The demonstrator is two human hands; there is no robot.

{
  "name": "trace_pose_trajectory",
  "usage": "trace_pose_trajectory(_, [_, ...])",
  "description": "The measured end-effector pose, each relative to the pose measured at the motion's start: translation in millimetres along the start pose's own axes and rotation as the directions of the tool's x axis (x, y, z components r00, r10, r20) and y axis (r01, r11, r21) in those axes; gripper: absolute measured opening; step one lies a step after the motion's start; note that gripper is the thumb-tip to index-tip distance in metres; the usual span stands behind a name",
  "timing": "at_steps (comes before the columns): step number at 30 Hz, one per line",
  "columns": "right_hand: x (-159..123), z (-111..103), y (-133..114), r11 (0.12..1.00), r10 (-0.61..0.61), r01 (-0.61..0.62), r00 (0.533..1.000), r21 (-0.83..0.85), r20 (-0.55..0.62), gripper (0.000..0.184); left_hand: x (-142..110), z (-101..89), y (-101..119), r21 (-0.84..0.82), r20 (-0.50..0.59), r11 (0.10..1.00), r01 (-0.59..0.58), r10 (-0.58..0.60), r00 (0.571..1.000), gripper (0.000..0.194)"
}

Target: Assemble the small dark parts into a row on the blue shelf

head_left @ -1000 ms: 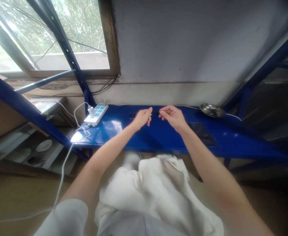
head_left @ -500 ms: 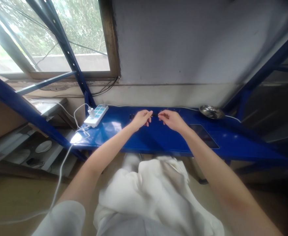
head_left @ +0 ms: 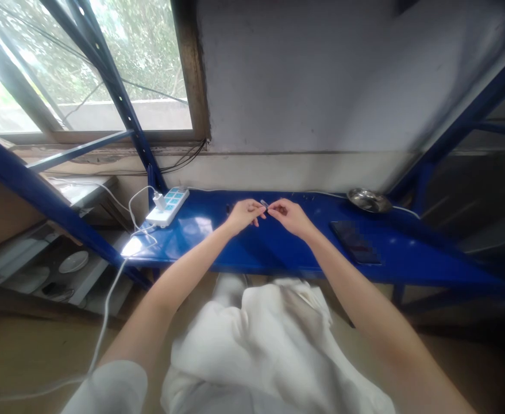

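Pinching a small part (head_left: 264, 203), both hands mid-shelf (head_left: 252, 253), edges well apart.

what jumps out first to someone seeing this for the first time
Two bare hands, left hand and right hand, meet fingertip to fingertip over a small part at the middle of a glossy blue shelf. A white power strip lies at the shelf's left end below the window. To the right lie a dark phone and a steel dish.
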State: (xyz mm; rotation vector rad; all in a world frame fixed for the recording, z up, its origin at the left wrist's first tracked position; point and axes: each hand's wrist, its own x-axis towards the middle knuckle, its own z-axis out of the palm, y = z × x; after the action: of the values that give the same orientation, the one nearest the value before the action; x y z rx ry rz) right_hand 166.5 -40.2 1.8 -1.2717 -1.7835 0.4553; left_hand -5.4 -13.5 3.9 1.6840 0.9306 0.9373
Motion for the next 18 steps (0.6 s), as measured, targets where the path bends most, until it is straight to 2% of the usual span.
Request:
trace_pose_trajectory(7, [2,5,-3,0.996,0.056,-0.067,0.986,0.064,0.155,0.026,0,3.7,2,-0.070,-0.032,0.997,-0.037,0.035,0.999,0.022])
trace_pose_trajectory(13, [4,10,-1,0.991,0.076,-0.096,0.975,0.090,0.207,0.029,2,5.6,-6,-0.063,-0.024,0.992,-0.108,0.106,0.994,0.021])
trace_pose_trajectory(16, [7,7,2,0.992,0.069,-0.089,0.977,0.092,0.200,0.031,6,4.3,-18,-0.083,-0.050,0.988,-0.132,0.128,0.991,0.023])
trace_pose_trajectory(18, [11,1,12,0.989,0.113,-0.124,0.985,0.079,0.127,0.032,7,1.9,-32,-0.097,-0.138,0.989,-0.114,0.100,0.985,0.024])
